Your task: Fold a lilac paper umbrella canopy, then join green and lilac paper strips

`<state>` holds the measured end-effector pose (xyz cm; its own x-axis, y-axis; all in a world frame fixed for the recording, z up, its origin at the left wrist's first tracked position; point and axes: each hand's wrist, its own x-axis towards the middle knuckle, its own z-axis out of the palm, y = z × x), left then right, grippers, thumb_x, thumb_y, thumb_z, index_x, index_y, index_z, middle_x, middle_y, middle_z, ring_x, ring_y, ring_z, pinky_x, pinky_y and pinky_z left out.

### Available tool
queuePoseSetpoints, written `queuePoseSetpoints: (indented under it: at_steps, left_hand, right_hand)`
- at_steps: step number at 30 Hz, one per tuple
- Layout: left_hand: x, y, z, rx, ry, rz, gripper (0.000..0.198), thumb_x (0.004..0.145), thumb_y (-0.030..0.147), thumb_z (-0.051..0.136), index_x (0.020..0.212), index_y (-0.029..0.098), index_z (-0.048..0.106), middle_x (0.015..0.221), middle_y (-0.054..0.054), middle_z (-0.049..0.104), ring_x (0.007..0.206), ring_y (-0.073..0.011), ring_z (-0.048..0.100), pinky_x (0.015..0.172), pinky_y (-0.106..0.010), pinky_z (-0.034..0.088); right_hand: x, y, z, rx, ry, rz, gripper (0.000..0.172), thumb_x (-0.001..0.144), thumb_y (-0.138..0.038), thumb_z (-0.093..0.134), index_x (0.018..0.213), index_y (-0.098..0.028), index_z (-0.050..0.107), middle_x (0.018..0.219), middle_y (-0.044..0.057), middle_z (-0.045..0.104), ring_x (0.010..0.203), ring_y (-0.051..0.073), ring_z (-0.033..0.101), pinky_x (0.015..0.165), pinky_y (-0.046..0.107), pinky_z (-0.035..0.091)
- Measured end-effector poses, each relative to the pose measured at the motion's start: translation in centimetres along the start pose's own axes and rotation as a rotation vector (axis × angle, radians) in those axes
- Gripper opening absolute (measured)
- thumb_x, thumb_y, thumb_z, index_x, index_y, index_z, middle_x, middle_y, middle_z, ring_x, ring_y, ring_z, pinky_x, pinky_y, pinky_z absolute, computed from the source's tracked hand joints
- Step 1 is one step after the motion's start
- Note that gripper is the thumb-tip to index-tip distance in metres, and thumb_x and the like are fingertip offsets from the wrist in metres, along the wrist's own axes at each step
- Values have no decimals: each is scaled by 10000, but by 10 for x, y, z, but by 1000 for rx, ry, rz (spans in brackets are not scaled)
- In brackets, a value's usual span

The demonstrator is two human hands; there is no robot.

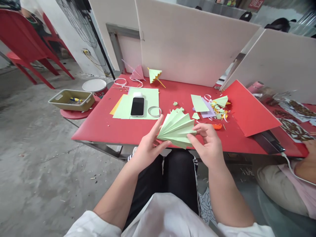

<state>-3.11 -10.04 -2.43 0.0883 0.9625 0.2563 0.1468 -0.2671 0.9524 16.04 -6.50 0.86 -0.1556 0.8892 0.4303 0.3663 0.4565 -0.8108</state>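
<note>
A light green pleated paper fan [178, 128] is spread between my two hands, just above the front edge of the red table [93, 130]. My left hand [150, 143] grips its gathered point at the left, thumb in front and index finger stretched upward. At the right edge my right hand [207, 143] pinches the paper between thumb and fingers. Small green paper scraps [181, 108] lie just behind the fan. An orange cutter [217, 126] rests on the table beyond my right fingers.
A phone [137, 107] and a ring [154, 111] lie on green sheets [120, 110]. Small paper umbrellas [154, 75] stand at the back. Right are paper offcuts [218, 110], a red board [251, 110] and a power bank [269, 142]; another person's hand [310, 144] is farther right.
</note>
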Motion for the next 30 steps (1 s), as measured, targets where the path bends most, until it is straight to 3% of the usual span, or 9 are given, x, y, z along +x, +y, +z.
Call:
queuePoseSetpoints:
  at_steps: [2, 5, 10, 14, 20, 30]
  left_hand:
    - [-2, 3, 0, 92, 27, 42, 762, 833, 252, 580, 1435, 370, 128, 1316, -72, 507, 775, -123, 623, 614, -216, 528]
    - [-3, 6, 1, 256, 54, 104, 718, 828, 263, 585, 1424, 354, 196, 1306, -69, 514, 797, -133, 616, 645, -236, 528]
    - [-3, 5, 6, 522, 189, 348, 628, 788, 252, 640, 1356, 293, 377, 1291, -86, 517, 1087, -232, 521, 912, -379, 441]
    - [-4, 7, 9, 485, 274, 436, 550, 766, 185, 659, 1281, 269, 483, 1207, -85, 577, 1061, -227, 537, 889, -364, 455]
    - [-8, 13, 9, 299, 251, 303, 420, 800, 158, 617, 1210, 236, 567, 1167, -66, 619, 1068, -189, 579, 908, -280, 467]
    - [-8, 10, 11, 143, 185, 137, 390, 832, 245, 591, 1221, 246, 561, 1159, -69, 612, 976, -183, 595, 730, -245, 519]
  right_hand:
    - [1, -2, -4, -88, -68, -54, 140, 768, -223, 638, 903, -250, 608, 856, -17, 645, 778, 124, 620, 730, 267, 524]
    - [1, -6, -10, -164, -122, -199, 167, 786, -187, 635, 933, -259, 663, 834, -22, 679, 763, 113, 620, 717, 249, 515]
    - [0, -11, -13, -254, -28, -349, 171, 789, -149, 631, 914, -248, 691, 749, -12, 633, 702, 110, 558, 657, 264, 490]
    - [0, -15, -14, -319, 60, -342, 111, 767, -174, 656, 825, -247, 717, 821, 25, 526, 822, 144, 525, 730, 310, 490]
    - [0, -18, -14, -290, 73, -318, 89, 762, -182, 660, 779, -255, 707, 995, 41, 485, 984, 184, 505, 860, 384, 466]
    - [-1, -17, -13, -180, 54, -262, 81, 790, -184, 618, 791, -252, 663, 1091, 27, 522, 1103, 194, 498, 985, 425, 422]
